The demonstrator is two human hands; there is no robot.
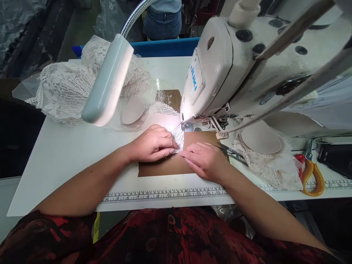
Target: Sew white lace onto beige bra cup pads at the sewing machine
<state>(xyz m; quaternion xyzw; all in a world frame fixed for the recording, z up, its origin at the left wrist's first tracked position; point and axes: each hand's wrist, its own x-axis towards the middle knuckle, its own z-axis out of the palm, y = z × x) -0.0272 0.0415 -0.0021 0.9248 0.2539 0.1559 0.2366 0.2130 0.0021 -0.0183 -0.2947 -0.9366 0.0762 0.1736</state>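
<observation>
A piece of white lace (180, 137) lies by the needle area of the white sewing machine (209, 62), with a pale fabric cup (155, 120) beside it. My left hand (154, 143) rests on the cup and lace, its fingers bent together and pinching the lace near its front edge. Just to the right, my right hand (205, 160) pinches the lace's lower corner between thumb and forefinger. Both hands lie over the brown covering (159, 168) on the table. The fingertips hide part of the lace edge.
Bunched lace (66, 86) and another cup (134, 110) lie left, under a lamp (110, 79). At right are black tweezers or snips (233, 154), more lace with a cup (261, 137), and orange-handled scissors (313, 178). A ruler strip (165, 196) runs along the front edge. A person (162, 20) sits beyond.
</observation>
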